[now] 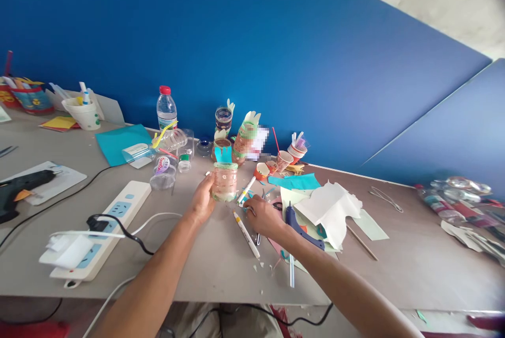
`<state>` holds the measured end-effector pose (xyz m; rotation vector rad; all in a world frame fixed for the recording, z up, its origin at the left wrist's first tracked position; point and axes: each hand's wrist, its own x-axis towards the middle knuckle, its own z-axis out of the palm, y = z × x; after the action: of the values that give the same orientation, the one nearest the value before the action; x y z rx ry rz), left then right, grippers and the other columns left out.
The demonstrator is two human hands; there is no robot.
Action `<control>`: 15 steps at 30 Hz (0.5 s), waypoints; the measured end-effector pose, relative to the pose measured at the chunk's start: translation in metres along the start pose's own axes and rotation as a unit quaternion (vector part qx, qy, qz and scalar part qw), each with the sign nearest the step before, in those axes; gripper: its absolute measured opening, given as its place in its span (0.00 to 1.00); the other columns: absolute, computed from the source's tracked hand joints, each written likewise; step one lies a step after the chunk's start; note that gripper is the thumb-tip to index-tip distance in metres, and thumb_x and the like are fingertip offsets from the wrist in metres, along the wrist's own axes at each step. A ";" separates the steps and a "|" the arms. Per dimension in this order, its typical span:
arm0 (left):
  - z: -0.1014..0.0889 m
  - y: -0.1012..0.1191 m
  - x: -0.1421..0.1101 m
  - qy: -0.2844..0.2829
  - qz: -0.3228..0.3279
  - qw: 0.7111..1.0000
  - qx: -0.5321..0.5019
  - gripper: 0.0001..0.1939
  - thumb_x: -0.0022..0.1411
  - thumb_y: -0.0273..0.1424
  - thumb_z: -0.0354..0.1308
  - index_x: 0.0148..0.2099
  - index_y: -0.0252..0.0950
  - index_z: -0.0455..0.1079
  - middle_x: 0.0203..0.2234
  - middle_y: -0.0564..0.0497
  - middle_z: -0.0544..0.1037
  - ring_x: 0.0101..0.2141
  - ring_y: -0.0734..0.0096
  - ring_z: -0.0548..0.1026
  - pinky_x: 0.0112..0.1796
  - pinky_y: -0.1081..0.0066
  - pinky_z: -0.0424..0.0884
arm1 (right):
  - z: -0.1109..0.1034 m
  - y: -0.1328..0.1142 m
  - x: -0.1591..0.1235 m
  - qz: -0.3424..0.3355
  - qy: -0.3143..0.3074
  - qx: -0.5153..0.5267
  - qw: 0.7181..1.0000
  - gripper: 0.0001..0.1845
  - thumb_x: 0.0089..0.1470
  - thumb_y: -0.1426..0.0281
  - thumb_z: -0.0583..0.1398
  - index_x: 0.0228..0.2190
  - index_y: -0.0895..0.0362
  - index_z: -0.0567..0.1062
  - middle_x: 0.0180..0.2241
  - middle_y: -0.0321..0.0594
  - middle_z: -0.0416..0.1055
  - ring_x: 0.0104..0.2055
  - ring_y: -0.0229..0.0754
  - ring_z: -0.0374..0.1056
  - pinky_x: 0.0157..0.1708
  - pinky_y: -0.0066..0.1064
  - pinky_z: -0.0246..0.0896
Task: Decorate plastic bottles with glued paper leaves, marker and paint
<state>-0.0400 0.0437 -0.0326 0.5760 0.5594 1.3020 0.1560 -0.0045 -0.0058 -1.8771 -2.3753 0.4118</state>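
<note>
My left hand (pixel 203 198) is wrapped round the side of a small decorated cup (pixel 224 185), cut from a plastic bottle, brown with green bands. A jagged teal paper piece (pixel 223 155) stands up at its rim. Just right of the cup, my right hand (pixel 262 215) is low over the table with its fingers drawn together; what they hold, if anything, is hidden. One white marker (pixel 246 190) lies by those fingertips, and another marker with a yellow band (pixel 246 235) lies in front of them. Scissors (pixel 278 205) show partly behind the right hand.
A blue glue gun (pixel 302 227) lies on paper scraps (pixel 331 206) at right. Behind the cup stand more decorated bottle cups (pixel 244 140). At left are a power strip (pixel 114 227) with cables, a black glue gun (pixel 27 190) and clear bottle pieces (pixel 163 172). A blue partition (pixel 236 38) backs the table.
</note>
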 end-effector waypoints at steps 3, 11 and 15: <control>0.002 0.001 -0.001 -0.004 0.001 1.000 0.008 0.22 0.65 0.44 0.59 0.49 0.30 0.76 0.41 0.38 0.83 0.46 0.53 0.81 0.46 0.59 0.76 | 0.000 0.002 0.001 0.004 0.022 0.020 1.000 0.17 0.60 0.75 0.54 0.48 0.56 0.76 0.50 0.45 0.75 0.48 0.45 0.73 0.43 0.30 0.64; 0.002 0.002 -0.003 -0.009 -0.003 1.000 0.008 0.22 0.65 0.44 0.59 0.49 0.30 0.77 0.41 0.39 0.83 0.46 0.53 0.81 0.47 0.60 0.76 | -0.003 -0.002 -0.002 0.000 -0.026 0.006 1.000 0.17 0.62 0.71 0.54 0.49 0.54 0.77 0.52 0.45 0.74 0.45 0.45 0.74 0.39 0.31 0.64; 0.005 0.002 -0.003 0.009 -0.005 1.000 0.010 0.21 0.66 0.44 0.57 0.47 0.30 0.78 0.39 0.40 0.84 0.46 0.54 0.81 0.48 0.61 0.75 | -0.006 -0.007 -0.003 0.006 -0.030 0.004 1.000 0.18 0.62 0.71 0.53 0.48 0.52 0.78 0.52 0.42 0.75 0.46 0.46 0.74 0.39 0.31 0.64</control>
<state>-0.0390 0.0406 -0.0276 0.5770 0.5900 1.2937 0.1516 -0.0081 0.0015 -1.9025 -2.3980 0.4836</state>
